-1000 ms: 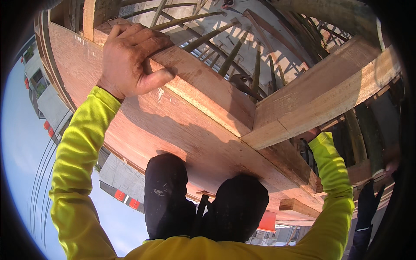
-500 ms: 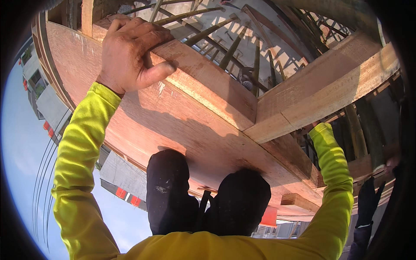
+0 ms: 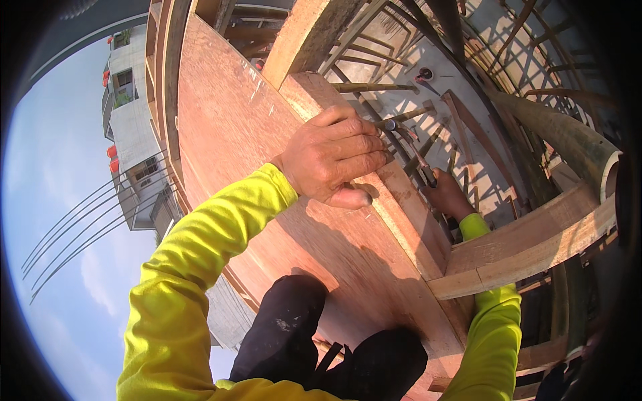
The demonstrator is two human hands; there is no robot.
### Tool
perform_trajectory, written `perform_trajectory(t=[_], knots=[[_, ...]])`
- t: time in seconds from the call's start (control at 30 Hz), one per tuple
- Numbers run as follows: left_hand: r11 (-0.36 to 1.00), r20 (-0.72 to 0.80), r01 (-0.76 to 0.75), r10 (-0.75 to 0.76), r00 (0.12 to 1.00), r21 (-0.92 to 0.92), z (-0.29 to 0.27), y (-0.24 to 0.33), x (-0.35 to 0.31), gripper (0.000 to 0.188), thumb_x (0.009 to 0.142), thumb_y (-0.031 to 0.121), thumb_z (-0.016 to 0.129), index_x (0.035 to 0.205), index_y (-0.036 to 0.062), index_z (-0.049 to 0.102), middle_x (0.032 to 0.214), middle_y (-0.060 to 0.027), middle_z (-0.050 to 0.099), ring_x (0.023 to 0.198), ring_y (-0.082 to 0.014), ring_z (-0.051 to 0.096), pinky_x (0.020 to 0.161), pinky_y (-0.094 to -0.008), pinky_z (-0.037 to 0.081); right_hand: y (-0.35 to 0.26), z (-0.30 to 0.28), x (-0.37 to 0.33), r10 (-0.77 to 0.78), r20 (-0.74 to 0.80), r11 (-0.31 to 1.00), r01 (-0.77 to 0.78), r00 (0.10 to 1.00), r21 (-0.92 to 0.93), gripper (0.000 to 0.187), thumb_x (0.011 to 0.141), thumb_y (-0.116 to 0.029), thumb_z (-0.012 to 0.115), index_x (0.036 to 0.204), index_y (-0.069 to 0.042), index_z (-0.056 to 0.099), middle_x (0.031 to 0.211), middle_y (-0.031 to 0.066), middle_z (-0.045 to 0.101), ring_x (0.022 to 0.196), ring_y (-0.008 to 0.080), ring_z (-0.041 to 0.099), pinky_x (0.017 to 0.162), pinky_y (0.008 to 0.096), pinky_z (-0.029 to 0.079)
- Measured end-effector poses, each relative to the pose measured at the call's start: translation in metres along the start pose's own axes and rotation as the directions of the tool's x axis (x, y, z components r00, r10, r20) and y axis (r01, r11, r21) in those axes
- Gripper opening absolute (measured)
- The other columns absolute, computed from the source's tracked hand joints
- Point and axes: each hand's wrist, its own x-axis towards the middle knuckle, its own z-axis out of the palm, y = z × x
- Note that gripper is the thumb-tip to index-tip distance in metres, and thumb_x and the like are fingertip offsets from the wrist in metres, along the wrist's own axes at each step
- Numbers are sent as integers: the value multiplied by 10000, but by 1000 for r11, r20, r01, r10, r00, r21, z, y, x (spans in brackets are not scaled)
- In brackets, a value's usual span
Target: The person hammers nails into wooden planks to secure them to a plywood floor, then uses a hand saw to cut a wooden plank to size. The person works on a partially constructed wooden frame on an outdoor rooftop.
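Note:
My left hand [image 3: 338,157] is closed over the edge of a wooden beam [image 3: 418,217], fingers across its top and thumb along the near side. The beam runs along the edge of a reddish plywood panel [image 3: 267,144]. Beyond the beam, my right hand [image 3: 447,194] grips the handle of a hammer [image 3: 416,157]; its metal head points back toward the beam's far side, near my left fingertips. A crossing timber [image 3: 528,230] hides part of my right forearm. My dark-trousered knees rest on the plywood.
An upright timber [image 3: 311,37] rises ahead of my left hand. Bamboo poles [image 3: 562,127] stand below and to the right, over a concrete floor [image 3: 481,107] far down. At the left lies an open drop with overhead cables [image 3: 100,220] and a building [image 3: 130,123].
My right hand has come from behind the crossing timber to the beam's far side, now showing the hammer. The view has turned; my left hand still grips the beam.

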Motion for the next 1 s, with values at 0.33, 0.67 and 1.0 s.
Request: perform_trajectory(t=[0.33,0.67,1.0], knots=[[989,122,135,-126,985,-68,-2,0,9,359,772,363,728,952,53,752,905,-74,713,896,-277,685,781,-385,512,-9,9,-22,-257,167,961,271,952,-63,377,841,8,688,1211,-11,617,931,250,685,899,443,681,762,488,515],[987,114,159,-156,981,-23,0,1,5,252,747,335,705,763,86,672,727,-44,552,695,-268,571,684,-397,453,54,-39,-107,228,75,864,-166,971,-476,272,926,-113,669,1198,-96,676,1085,220,696,1014,291,688,846,423,537],[989,79,142,-138,987,-47,2,-1,11,200,757,274,661,747,75,647,732,-65,577,705,-291,584,682,-398,463,60,-73,-195,292,7,884,-267,956,-384,308,909,-133,692,1207,-58,663,1097,236,693,1035,297,684,814,429,544]])
